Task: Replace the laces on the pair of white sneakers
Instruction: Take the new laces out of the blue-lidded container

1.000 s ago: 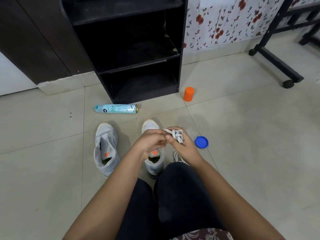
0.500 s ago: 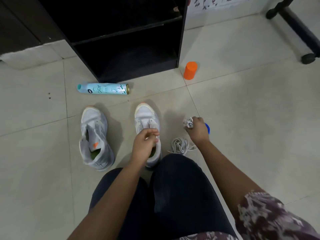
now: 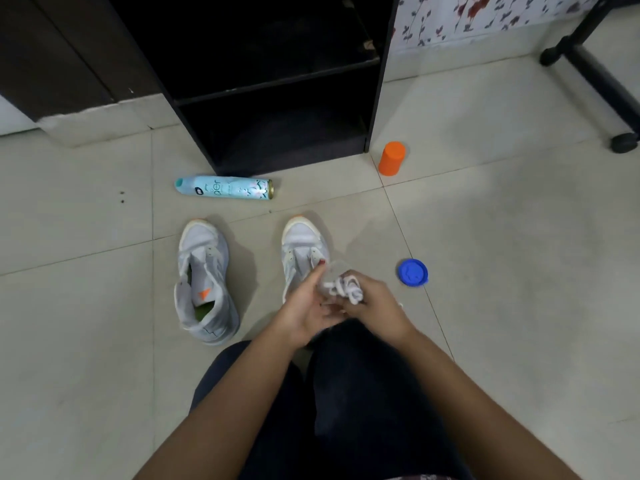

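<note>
Head camera is showing me the lap first: dark trousers (image 3: 346, 393) are filling the bottom of the view, with both bare forearms reaching out over them. Just past the knees, the left hand (image 3: 304, 313) and right hand (image 3: 377, 306) are meeting above the heel end of the right-side white fabric sneaker (image 3: 301, 244).

The right hand is gripping a bundle of white shoelace (image 3: 346, 289) with its fingers curled round it. The left hand is pinching at the near side of the bundle with its forefinger sticking up, but blur is keeping me from telling which strand it is holding.

Half a second ago the hands were apart. The left was resting on that sneaker's tongue, and the right was holding the bundle out by the blue round plastic lid (image 3: 412, 273), with a second coil lying on the floor. Now that coil is hiding behind the right wrist.

I am reading this as loosening the bundle to free an end, so threading is not yet starting. Both sneakers are showing no laces, and the left-side white fabric sneaker (image 3: 202, 282) is standing well apart from the hands.

Farther out, a pale-blue spray can (image 3: 223, 188) is lying on its side. An orange cylindrical cap (image 3: 392, 158) is standing beside the corner of the black shelf unit (image 3: 277, 116). The view is also sitting higher than before, bringing in a floral wall covering (image 3: 467, 15).
</note>
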